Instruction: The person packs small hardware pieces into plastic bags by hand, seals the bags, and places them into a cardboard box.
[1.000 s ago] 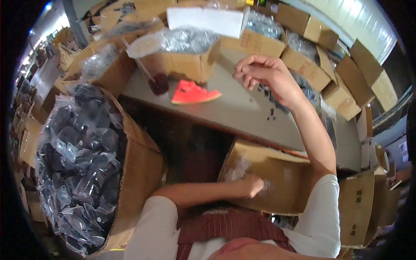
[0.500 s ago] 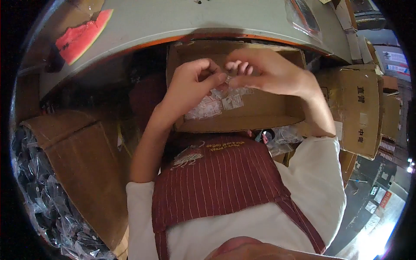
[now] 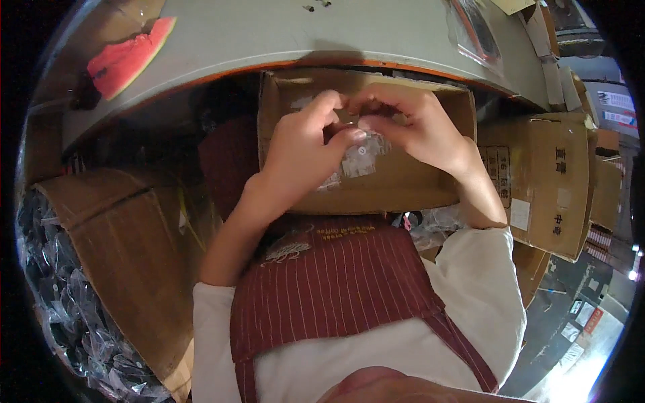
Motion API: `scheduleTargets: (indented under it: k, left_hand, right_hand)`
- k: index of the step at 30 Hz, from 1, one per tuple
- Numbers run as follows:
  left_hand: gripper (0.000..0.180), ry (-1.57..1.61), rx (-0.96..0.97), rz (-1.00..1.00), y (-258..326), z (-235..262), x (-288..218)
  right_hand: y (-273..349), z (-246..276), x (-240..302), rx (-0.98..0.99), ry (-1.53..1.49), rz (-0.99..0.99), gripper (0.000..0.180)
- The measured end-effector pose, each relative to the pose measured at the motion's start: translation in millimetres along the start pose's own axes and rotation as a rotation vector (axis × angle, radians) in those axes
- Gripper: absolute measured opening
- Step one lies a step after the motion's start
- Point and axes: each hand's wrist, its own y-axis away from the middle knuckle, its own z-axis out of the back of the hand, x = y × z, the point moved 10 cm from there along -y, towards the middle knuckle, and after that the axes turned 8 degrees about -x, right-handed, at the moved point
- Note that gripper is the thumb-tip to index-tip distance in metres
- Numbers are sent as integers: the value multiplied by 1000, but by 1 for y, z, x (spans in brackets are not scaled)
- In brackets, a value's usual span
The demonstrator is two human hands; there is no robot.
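Note:
Both of my hands meet above an open cardboard box (image 3: 396,203) in front of me. My left hand (image 3: 299,144) is closed, its thumb and forefinger pinched together. Facing it, my right hand (image 3: 423,124) has its fingers curled in, with the fingertips almost touching the left ones. Whatever sits between the fingertips is tiny and mostly covered by them. Just under the hands, small clear plastic packets (image 3: 359,160) with pale contents lie in the box; my left hand hides part of them.
Beyond the box runs a grey table (image 3: 269,33) bearing a watermelon slice (image 3: 131,59) and a clear plastic sleeve (image 3: 476,37). At left, a brown carton flap (image 3: 117,228) stands beside many bagged dark items (image 3: 77,302). A large carton (image 3: 537,181) is at right.
My right hand has come in toward the left and its fingers have curled tighter. The left hand has shifted slightly right, covering more of the packets.

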Motion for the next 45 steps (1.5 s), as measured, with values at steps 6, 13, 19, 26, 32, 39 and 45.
scheduleTargets:
  k: [6,13,19,26,32,39,45]
  left_hand:
    - [19,-235,-125,-252,0,0,-6]
    - [17,-66,-242,-230,4,22,-18]
    - [31,131,-268,-159,8,32,-24]
    - [24,381,-109,243,5,21,11]
    - [20,354,-202,-54,2,34,-9]
    - [45,-191,-195,-220,8,24,-32]
    - [40,-147,-299,-370,12,33,-39]
  right_hand:
    - [1,3,-9,-73,-29,-123,27]
    - [-2,10,-2,-1,-172,-122,44]
    - [12,-21,-14,195,-518,-428,49]
    - [6,-18,-8,156,-624,-444,35]
    - [2,-14,-16,13,-379,-296,42]
    - [-4,-1,-1,-77,-159,-90,29]
    - [5,-5,-12,48,-158,-220,15]
